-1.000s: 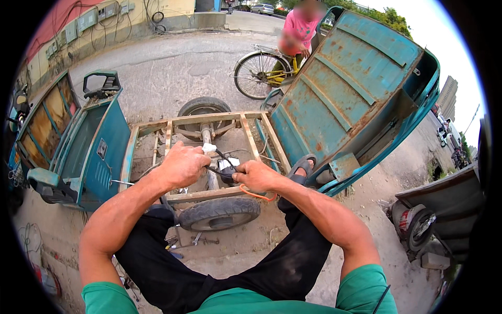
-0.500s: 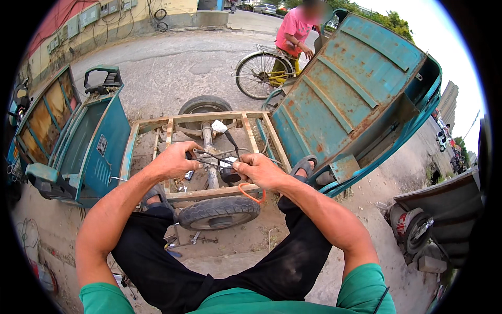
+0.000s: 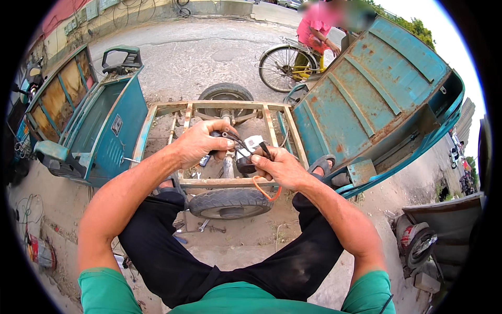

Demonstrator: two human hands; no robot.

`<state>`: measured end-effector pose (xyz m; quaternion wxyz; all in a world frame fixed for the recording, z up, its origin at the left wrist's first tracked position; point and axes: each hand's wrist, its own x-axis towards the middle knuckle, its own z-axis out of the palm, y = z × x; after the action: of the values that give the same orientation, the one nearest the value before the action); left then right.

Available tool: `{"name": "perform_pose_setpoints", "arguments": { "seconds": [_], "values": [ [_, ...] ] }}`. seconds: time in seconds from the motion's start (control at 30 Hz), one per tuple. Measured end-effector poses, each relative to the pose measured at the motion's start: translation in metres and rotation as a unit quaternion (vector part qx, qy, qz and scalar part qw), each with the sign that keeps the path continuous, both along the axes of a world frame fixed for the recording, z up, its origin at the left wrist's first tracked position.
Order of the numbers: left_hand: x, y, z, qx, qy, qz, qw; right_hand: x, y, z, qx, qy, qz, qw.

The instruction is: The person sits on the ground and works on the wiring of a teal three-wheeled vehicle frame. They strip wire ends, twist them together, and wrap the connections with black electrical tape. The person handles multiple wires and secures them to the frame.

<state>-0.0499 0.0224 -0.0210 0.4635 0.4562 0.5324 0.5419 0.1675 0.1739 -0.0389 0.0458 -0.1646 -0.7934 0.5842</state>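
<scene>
My left hand (image 3: 201,141) has its thumb and fingers closed on a black cable (image 3: 230,137), whose end shows at the fingertips. Opposite it, my right hand (image 3: 280,166) pinches black cable beside a white piece (image 3: 254,141), possibly a connector or wrapping. Between my hands and just below them is a dark rounded part (image 3: 244,165) that I cannot identify. An orange wire (image 3: 275,196) loops down under my right hand. Both hands are over a wooden-looking, worn rectangular frame (image 3: 209,183), above its metal axle tube (image 3: 228,170).
A tyre (image 3: 230,205) lies at the frame's near side, another wheel (image 3: 225,93) at its far side. Rusty teal body panels (image 3: 361,94) tilt up at right; a teal cab section (image 3: 117,125) stands left. Beyond, a person in pink (image 3: 316,26) holds a yellow bicycle (image 3: 287,68). Tools (image 3: 204,225) lie on the ground.
The scene has shifted right and slightly down-to-up in view. The white piece has come down close to my right hand's fingers. My left hand has turned and lifted a little.
</scene>
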Motion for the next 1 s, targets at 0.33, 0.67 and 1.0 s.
{"name": "perform_pose_setpoints", "arguments": {
  "seconds": [0.33, 0.67, 1.0],
  "values": [
    [-0.008, -0.002, -0.007, -0.01, -0.003, 0.023, 1.0, -0.002, 0.002, 0.004, -0.114, 0.079, -0.097, 0.986],
    [0.017, 0.007, 0.0, 0.012, -0.008, 0.047, 0.999, 0.004, -0.004, 0.005, -0.072, 0.045, -0.064, 0.994],
    [0.017, 0.007, -0.002, 0.028, -0.028, 0.033, 0.999, 0.007, -0.002, 0.004, -0.071, 0.079, -0.064, 0.992]
  ]
}}
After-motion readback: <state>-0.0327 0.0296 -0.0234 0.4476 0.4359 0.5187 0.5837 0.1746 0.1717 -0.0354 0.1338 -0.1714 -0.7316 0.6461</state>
